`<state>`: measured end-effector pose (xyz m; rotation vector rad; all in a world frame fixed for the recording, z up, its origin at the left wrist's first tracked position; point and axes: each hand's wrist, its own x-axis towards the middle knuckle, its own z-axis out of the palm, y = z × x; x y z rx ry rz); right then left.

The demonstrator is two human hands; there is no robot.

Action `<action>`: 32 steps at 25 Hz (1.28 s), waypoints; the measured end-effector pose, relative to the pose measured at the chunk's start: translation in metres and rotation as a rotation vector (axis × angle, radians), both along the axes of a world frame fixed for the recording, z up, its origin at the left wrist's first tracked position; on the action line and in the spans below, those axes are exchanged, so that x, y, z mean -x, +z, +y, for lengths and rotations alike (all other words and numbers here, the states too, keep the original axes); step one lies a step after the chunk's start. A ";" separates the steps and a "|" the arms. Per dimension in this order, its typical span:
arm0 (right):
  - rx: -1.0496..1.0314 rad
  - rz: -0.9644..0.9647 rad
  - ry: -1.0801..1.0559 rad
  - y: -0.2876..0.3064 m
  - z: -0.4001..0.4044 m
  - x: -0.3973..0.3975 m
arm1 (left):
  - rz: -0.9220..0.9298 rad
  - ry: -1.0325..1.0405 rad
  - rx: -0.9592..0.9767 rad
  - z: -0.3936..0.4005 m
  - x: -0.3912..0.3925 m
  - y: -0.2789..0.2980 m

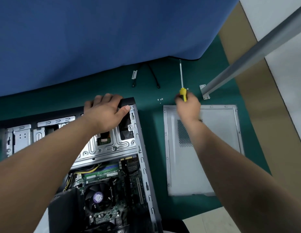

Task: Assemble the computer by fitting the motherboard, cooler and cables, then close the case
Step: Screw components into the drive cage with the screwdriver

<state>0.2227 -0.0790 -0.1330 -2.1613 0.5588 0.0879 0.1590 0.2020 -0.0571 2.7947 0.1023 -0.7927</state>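
Surface (163, 78): green mat, blue cloth draped at the far side. Case (139, 140) lies open on its side on the left, long axis running near-to-far. Motherboard (112, 190) is already in, with the cooler (98, 197) fan seated on top. Side panel (203, 148) lies flat just right of the case, parallel to it and well clear of the opening. Left hand (104, 113) is draped over the case's far top corner, fingers loosely curled over the edge, steadying it. Right hand (188, 105) is beyond the panel's far edge, curled round the yellow handle of the screwdriver (181, 76), whose shaft points away. Loose screws (160, 99) sit just left of that hand, between it and the case corner. Right hand is nearer to them, so the next pick is likely there.
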 end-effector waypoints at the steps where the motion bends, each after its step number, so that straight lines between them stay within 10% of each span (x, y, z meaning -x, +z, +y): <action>1: -0.107 0.007 0.007 0.013 0.011 0.014 | -0.003 0.027 0.031 -0.002 0.000 0.003; 9: -0.574 0.122 0.163 0.106 0.083 0.135 | -0.506 0.308 0.733 -0.015 0.088 0.033; 22: -0.561 0.448 0.543 0.155 0.110 0.178 | 0.157 0.624 1.574 0.029 0.174 0.043; 32: -0.251 0.523 0.849 0.166 0.119 0.200 | -0.044 1.501 2.026 0.038 0.169 0.045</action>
